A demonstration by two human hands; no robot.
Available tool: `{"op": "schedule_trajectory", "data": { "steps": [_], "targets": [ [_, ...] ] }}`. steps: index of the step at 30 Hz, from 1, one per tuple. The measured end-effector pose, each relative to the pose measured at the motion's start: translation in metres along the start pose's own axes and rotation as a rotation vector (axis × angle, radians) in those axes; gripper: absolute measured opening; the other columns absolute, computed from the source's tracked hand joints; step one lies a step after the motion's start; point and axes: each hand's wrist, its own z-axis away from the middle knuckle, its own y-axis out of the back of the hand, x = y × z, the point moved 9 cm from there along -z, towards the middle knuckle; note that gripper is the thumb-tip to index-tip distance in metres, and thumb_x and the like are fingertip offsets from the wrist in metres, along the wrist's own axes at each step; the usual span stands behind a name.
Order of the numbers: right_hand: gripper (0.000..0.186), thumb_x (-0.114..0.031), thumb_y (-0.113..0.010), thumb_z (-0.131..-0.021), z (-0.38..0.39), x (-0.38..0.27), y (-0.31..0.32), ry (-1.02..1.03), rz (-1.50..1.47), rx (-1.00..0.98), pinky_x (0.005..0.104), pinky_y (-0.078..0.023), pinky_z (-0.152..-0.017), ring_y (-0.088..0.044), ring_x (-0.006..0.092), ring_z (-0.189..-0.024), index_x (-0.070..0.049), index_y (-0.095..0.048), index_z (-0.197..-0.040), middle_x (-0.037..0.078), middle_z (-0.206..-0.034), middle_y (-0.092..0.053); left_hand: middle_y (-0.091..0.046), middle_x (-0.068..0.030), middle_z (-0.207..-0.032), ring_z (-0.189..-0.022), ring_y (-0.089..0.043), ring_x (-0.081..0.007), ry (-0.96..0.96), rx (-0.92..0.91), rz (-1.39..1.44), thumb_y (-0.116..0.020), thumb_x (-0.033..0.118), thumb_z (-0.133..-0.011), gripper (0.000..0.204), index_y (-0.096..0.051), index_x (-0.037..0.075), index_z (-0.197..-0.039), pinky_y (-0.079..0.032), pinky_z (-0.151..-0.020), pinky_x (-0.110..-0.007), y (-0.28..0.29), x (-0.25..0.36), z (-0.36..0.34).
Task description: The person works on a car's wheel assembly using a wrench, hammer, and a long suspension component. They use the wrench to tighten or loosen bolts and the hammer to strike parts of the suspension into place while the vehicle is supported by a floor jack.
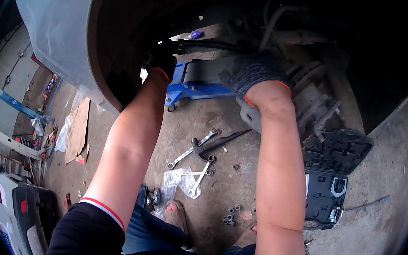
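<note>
Both my hands reach up into the dark wheel arch (104, 42) of a pale car. My left hand (165, 63), in a dark glove with an orange cuff, is deep in shadow near the left end of a black rod (207, 45); its fingers are hidden. My right hand (259, 76) wears a grey knit glove with an orange cuff. It looks curled below the rod's right end, beside the rusty wheel hub (310, 106); what it grips is lost in the dark. A blue floor jack (200, 91) stands beneath, between my hands.
On the concrete floor lie a hammer (198, 148), wrenches (208, 137) and a clear plastic bag (174, 178). Several sockets (230, 217) lie near my feet. An open black tool case (324, 190) is at right. Cardboard (78, 131) and another car (18, 212) are at left.
</note>
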Motion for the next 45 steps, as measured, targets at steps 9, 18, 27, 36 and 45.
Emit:
{"op": "schedule_trajectory", "data": {
  "steps": [9,18,27,36,45],
  "targets": [
    [0.062,-0.057,-0.058,-0.080,-0.005,0.008,-0.009,-0.020,-0.014,0.102,0.0399,-0.040,-0.103,-0.054,0.0354,-0.118,-0.008,-0.064,-0.119,0.019,-0.126,-0.058,-0.065,-0.0040,-0.097,-0.093,-0.061,-0.0213,0.000,0.081,-0.232,-0.042,0.032,-0.097,0.031,-0.066,0.014,-0.104,-0.046,-0.077,-0.037,0.020,-0.002,0.012],
    [0.059,-0.055,-0.057,-0.081,0.000,0.004,0.000,-0.013,0.004,0.137,0.0388,-0.042,-0.101,-0.055,0.0350,-0.115,-0.008,-0.066,-0.116,0.018,-0.122,-0.061,-0.068,-0.0058,-0.102,-0.101,-0.061,-0.0234,-0.064,0.268,-0.200,-0.050,0.022,-0.092,0.024,-0.066,0.014,-0.108,-0.047,-0.086,-0.038,0.043,0.003,0.029],
    [0.064,-0.058,-0.059,-0.080,-0.001,0.006,-0.001,-0.042,0.011,0.061,0.0391,-0.039,-0.105,-0.052,0.0343,-0.120,-0.007,-0.064,-0.120,0.019,-0.127,-0.057,-0.066,-0.0059,-0.084,-0.080,-0.061,-0.0319,-0.074,0.423,-0.177,-0.052,0.020,-0.083,0.024,-0.073,0.012,-0.093,-0.042,-0.074,-0.057,0.024,0.019,0.008],
    [0.067,-0.058,-0.059,-0.080,0.006,0.003,0.005,-0.054,-0.066,0.011,0.0390,-0.037,-0.107,-0.049,0.0336,-0.125,-0.008,-0.060,-0.125,0.018,-0.134,-0.053,-0.063,-0.0037,-0.076,-0.078,-0.060,-0.0254,-0.070,0.272,-0.245,-0.048,0.027,-0.092,0.025,-0.067,0.013,-0.085,-0.045,-0.073,-0.041,0.033,0.007,0.020],
    [0.055,-0.051,-0.057,-0.083,0.004,-0.002,-0.002,-0.046,-0.058,0.098,0.0391,-0.043,-0.101,-0.054,0.0315,-0.120,-0.012,-0.064,-0.121,0.015,-0.129,-0.058,-0.063,-0.0036,-0.074,-0.084,-0.061,-0.0242,-0.255,0.257,-0.065,-0.044,0.026,-0.095,0.024,-0.064,0.012,-0.092,-0.045,-0.078,-0.033,-0.001,0.038,0.000]
  ]
}}
